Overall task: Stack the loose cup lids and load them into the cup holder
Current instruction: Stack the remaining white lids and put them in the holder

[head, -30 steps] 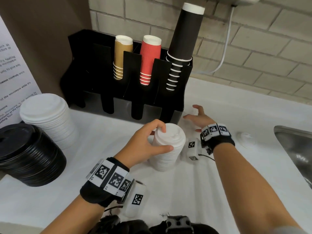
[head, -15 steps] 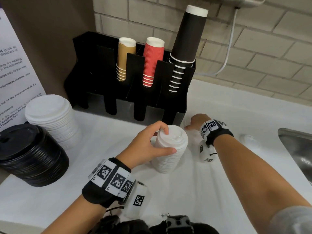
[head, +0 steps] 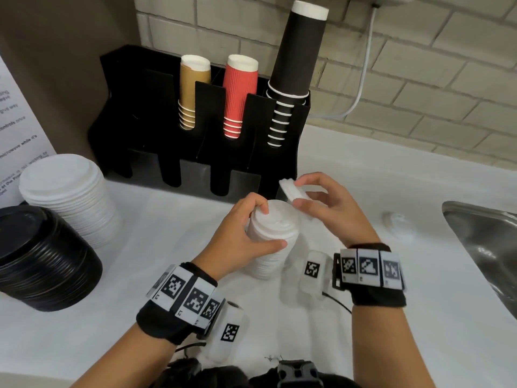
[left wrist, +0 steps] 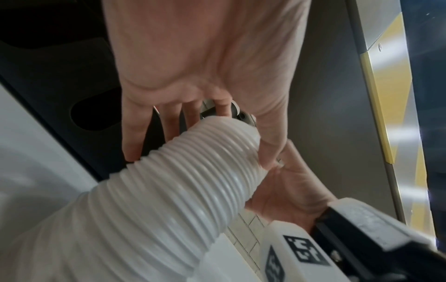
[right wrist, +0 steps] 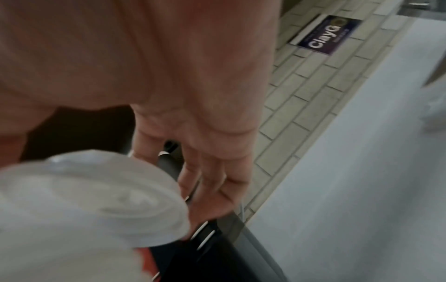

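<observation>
A tall stack of white cup lids [head: 268, 264] stands on the white counter in front of the black cup holder [head: 140, 107]. My left hand [head: 271, 226] grips the top of this stack, thumb on the near side and fingers on the far side; the left wrist view shows the ribbed stack [left wrist: 169, 190] in that grip. My right hand [head: 301, 191] pinches a few white lids [head: 289, 189], tilted, just above and to the right of the stack's top. In the right wrist view those lids [right wrist: 84, 200] sit blurred under my fingers [right wrist: 212, 190].
The holder carries tan [head: 193, 91], red [head: 240, 93] and tall black cups [head: 296, 57]. A wider white lid stack [head: 67, 197] and a black lid stack [head: 42, 261] stand at the left. One clear loose lid [head: 396, 219] lies right of my hands, near the steel sink [head: 486, 247].
My right hand reached down beside the holder, took hold of a few lids and lifted them back toward the top of the stack. The left hand kept its grip on the stack.
</observation>
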`<state>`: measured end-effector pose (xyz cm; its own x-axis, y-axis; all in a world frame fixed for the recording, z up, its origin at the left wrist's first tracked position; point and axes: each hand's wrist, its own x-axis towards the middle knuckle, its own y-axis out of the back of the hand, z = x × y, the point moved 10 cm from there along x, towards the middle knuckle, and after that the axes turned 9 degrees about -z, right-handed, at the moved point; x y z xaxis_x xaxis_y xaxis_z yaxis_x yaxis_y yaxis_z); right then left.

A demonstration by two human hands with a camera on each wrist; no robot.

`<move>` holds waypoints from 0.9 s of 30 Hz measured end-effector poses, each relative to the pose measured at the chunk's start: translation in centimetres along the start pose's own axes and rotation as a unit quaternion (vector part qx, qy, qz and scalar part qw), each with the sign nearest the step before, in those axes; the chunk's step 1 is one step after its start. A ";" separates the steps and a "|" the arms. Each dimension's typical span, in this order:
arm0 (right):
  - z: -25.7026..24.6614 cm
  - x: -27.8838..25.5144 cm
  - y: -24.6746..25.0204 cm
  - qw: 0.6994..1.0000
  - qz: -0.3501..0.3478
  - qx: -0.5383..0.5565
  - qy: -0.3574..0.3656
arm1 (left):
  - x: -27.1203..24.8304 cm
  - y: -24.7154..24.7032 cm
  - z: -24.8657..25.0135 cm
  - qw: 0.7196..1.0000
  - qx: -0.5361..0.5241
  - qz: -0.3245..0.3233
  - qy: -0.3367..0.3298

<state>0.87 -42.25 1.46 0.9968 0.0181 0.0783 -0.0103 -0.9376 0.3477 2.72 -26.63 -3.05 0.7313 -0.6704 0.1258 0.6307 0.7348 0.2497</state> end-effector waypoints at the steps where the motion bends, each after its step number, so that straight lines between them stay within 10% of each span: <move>1: -0.5 -0.3 -0.4 1.000 -0.001 -0.018 0.011 | 0.0 0.0 0.0 1.000 -0.005 0.006 -0.002; 20: -1.2 -1.5 -3.1 0.987 -0.066 -0.134 0.058 | -0.1 -0.4 0.4 1.000 -0.004 0.020 -0.021; 24: 3.2 -2.5 7.0 0.981 0.191 0.016 -0.013 | 0.2 -0.3 -0.1 1.000 0.006 0.013 -0.005; 27: 10.5 -5.9 15.0 0.886 0.355 -0.054 -0.292 | 0.2 -0.2 -0.2 1.000 0.011 0.011 -0.001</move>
<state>-4.33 -60.03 -3.56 0.6068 -0.7759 -0.1725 -0.6283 -0.6011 0.4938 2.78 -26.85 -3.26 0.7447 -0.6538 0.1343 0.6079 0.7474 0.2680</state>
